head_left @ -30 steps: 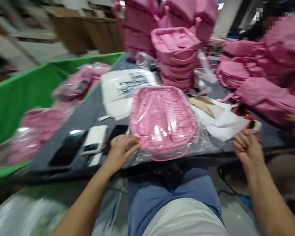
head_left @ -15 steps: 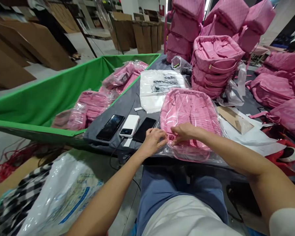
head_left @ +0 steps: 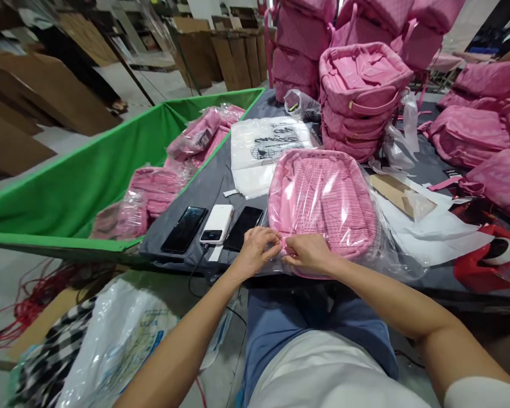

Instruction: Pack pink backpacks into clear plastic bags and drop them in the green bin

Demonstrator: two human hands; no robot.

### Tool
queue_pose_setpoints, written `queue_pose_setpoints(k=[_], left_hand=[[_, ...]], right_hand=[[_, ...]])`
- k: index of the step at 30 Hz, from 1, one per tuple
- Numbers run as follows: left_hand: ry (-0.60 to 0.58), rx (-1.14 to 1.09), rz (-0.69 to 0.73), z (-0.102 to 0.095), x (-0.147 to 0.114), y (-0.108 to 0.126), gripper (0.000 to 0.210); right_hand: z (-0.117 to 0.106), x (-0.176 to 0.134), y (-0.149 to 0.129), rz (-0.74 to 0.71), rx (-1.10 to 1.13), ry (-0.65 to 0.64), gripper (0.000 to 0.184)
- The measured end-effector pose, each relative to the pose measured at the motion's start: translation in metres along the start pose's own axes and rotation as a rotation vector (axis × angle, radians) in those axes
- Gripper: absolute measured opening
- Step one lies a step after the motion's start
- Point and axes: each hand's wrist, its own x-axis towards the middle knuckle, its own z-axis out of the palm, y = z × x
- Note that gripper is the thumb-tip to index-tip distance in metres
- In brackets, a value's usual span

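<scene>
A pink backpack [head_left: 323, 198] lies flat at the table's front edge inside a clear plastic bag [head_left: 397, 263]. At its near left corner, my left hand [head_left: 259, 247] pinches the bag's edge between thumb and fingers. Close beside it, my right hand [head_left: 308, 252] is closed on the same plastic, knuckles up, over the backpack's lower left. Left of my hands lie a black phone [head_left: 244, 226], a white power bank [head_left: 216, 224] with a cable plugged in, and another black phone [head_left: 184, 229].
A green fabric bin [head_left: 68, 170] on the left holds several bagged pink backpacks [head_left: 157, 187]. White printed plastic bags [head_left: 267, 153] lie behind the phones. Stacked pink backpacks [head_left: 361, 102] stand at the back. A red tape dispenser [head_left: 484, 260] sits at right near white paper [head_left: 425, 232].
My right hand has moved left and down to the bag's near left corner, its fingers now closed. The backpack's plastic looks smoother and spreads out further at right. The view has shifted slightly.
</scene>
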Motion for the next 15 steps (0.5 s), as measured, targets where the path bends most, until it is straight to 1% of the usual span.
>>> queue_pose_setpoints(k=[2,3,5,6,7,8,9,10,11,12,13,14,15], left_hand=[[-0.031,0.024,-0.026,-0.002,0.002,0.003,0.015],[-0.045,0.031,-0.040,-0.005,0.004,0.004,0.016],[-0.089,0.015,-0.055,-0.013,0.007,0.007,0.019],[-0.117,-0.029,-0.062,-0.018,0.009,0.008,0.020],[-0.138,-0.100,-0.081,-0.023,0.011,0.007,0.022],[-0.140,-0.195,-0.115,-0.027,0.014,0.005,0.027],[-0.111,-0.301,-0.167,-0.031,0.017,0.001,0.035],[-0.048,-0.409,-0.243,-0.032,0.020,-0.004,0.043],[0.036,-0.505,-0.332,-0.031,0.024,-0.010,0.050],[0.117,-0.577,-0.418,-0.028,0.029,-0.016,0.054],[0.171,-0.630,-0.490,-0.022,0.035,-0.022,0.057],[0.193,-0.674,-0.545,-0.015,0.040,-0.027,0.059],[0.187,-0.715,-0.582,-0.006,0.045,-0.030,0.059]], right_hand=[[-0.001,0.011,-0.004,0.020,-0.032,-0.045,0.034],[-0.003,0.014,-0.005,0.022,-0.042,-0.046,0.038],[-0.008,0.011,-0.003,0.001,-0.022,0.007,0.044],[-0.009,0.003,0.002,-0.029,0.019,0.079,0.046],[-0.010,-0.010,0.011,-0.065,0.079,0.184,0.045],[-0.009,-0.026,0.022,-0.088,0.149,0.320,0.042],[-0.006,-0.047,0.036,-0.083,0.220,0.480,0.038],[-0.001,-0.071,0.053,-0.039,0.279,0.652,0.035],[0.006,-0.096,0.070,0.060,0.307,0.826,0.033],[0.014,-0.122,0.088,0.189,0.309,0.971,0.030],[0.025,-0.146,0.104,0.329,0.270,1.071,0.028],[0.036,-0.167,0.117,0.463,0.220,1.118,0.026],[0.047,-0.185,0.128,0.572,0.179,1.141,0.026]])
